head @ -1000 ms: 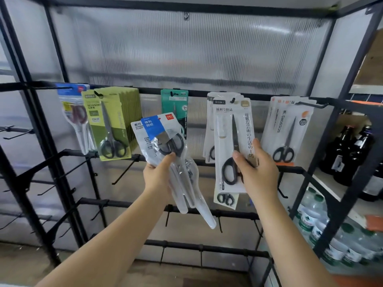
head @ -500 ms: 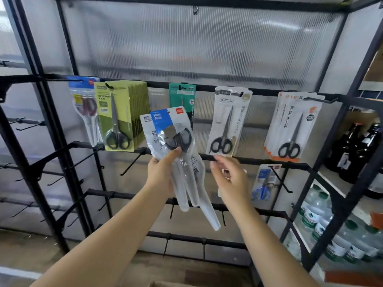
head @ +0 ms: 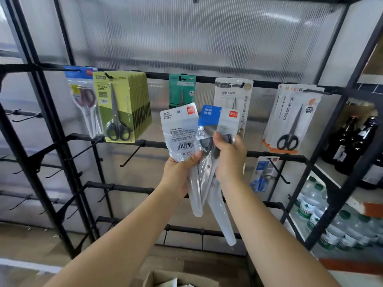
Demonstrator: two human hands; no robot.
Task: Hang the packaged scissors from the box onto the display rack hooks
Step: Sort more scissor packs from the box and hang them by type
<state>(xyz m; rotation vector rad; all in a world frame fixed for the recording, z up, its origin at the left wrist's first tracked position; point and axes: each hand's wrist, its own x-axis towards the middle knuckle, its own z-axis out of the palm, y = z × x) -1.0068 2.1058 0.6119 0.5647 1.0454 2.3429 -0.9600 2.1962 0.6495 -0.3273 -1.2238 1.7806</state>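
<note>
Head view shows both hands raised before the display rack. Left hand grips a white-backed scissors pack near its lower edge, thumb across the front, barcode side facing the camera. Right hand pinches a blue-headed scissors pack with thumb and fingers curled round its middle; the two packs overlap and fan apart at the top. Long clear sleeves of both packs hang below the hands toward 6 o'clock.

Hanging on the top rail, from 9 o'clock toward 3 o'clock: a clear pack with red-handled scissors, a green stack, a teal card, a white card and a white-and-orange stack. At 4 o'clock a blue-handled pack hangs on a lower hook. Cardboard box sits at 6 o'clock, partly cut off.
</note>
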